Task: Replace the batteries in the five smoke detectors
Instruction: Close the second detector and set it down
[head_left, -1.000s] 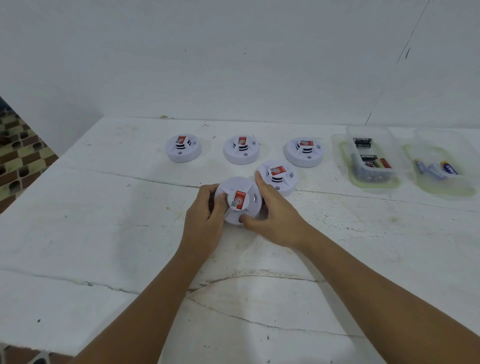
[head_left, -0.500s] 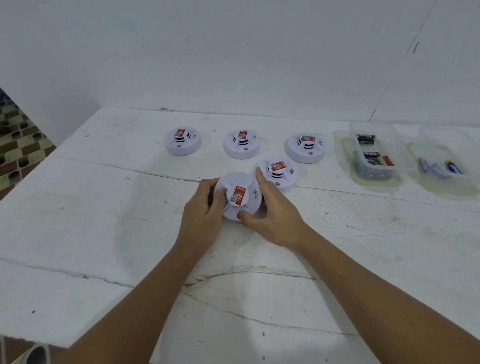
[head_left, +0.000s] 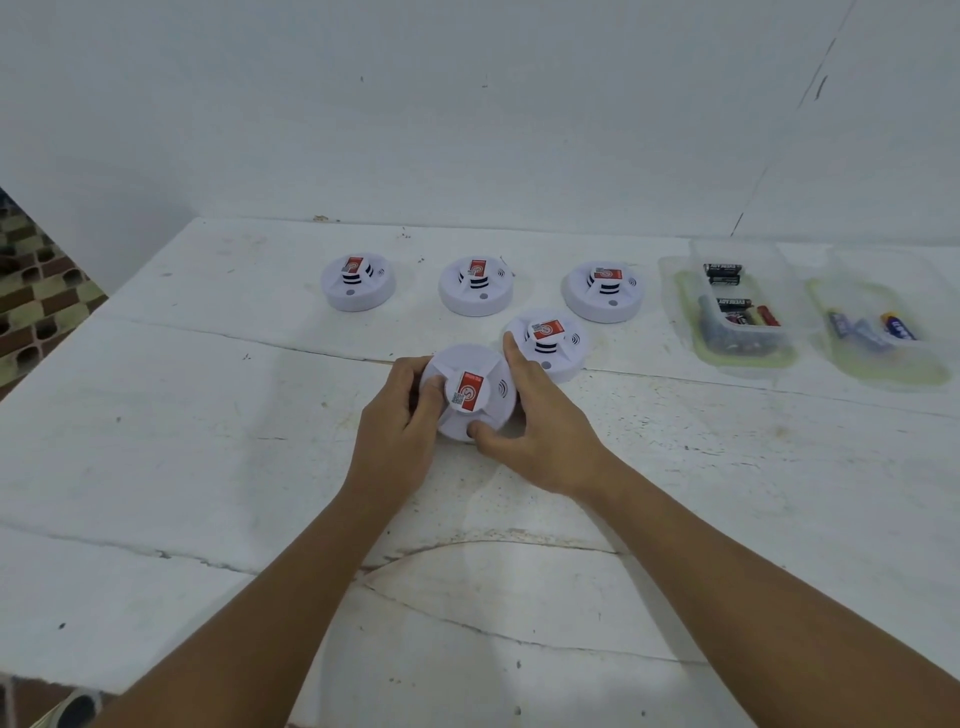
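Both hands, left (head_left: 397, 441) and right (head_left: 540, 431), gripped 1 smoke detector (head_left: 470, 392) with curled fingers; a hard twist risked knocking its near-right neighbour (head_left: 548, 343).

Bare makeshift work corner, type unclear: cracked white-painted table (head_left: 208, 467) against plain white walls (head_left: 467, 114), patterned tile floor (head_left: 36, 306) at left.

Just a beat-up white table (head_left: 208, 467) with long cracks (pretty scuffed), a plain white wall (head_left: 467, 114) behind it, and patterned brick-style blocks (head_left: 36, 296) off left.
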